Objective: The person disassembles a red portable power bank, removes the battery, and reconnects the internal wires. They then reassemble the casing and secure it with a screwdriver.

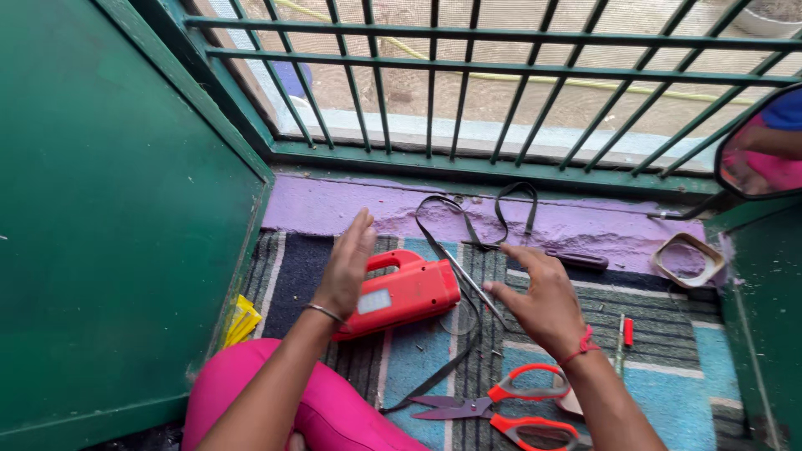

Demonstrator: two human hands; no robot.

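Left hand [347, 266] open, empty, hovering over red flashlight [403, 292]; right hand [541, 302] spread, holding nothing, near black strap [468, 230]. Best to steady flashlight body before threading strap.

We see even, soft daylight entering through the green window grille [501, 83] at the top; the ground beyond it is pale and slightly washed out. Shadows on the striped mat [668, 367] are faint and diffuse. We note mild motion blur on the left hand [347, 267] and the right hand [539, 301], while the red scissors [510, 405] stay sharp. The grille bars fan outward, showing wide-angle distortion towards the edges. A small sheen lies on the red plastic case [405, 292].
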